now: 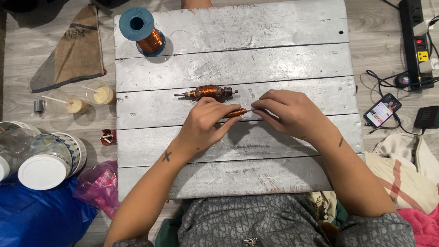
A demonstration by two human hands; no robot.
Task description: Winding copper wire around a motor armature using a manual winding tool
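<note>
Head view, looking straight down on a worn grey bench (274, 27) made of painted wooden planks. Both hands meeting near the middle of it. Left hand (203, 126) curled closed around a small copper-wound armature (237, 112), fingers wrapped over its left end, only the orange coil and a bit of shaft peeking out. Right hand (292, 112) pinched shut on the thin metal shaft tip at the armature's right end, thumb and fingertips pressed together, other fingers folded in. Armature held just above the plank, roughly level, between the two hands.

Just beyond the hands, a second, larger copper-wound armature with a dark commutator end (206, 92) lying flat on the bench, near but not touching the knuckles. Far back left corner: blue plastic spool of copper wire (141, 28) standing upright.

Off the bench on the floor, left side: two clear plastic cups with straws (87, 98), a stack of bowls with a white lid (45, 160), a pink plastic bag (98, 185). Right side: a smartphone with lit screen (382, 110) on a cable, black power strip (415, 36) further back.
</note>
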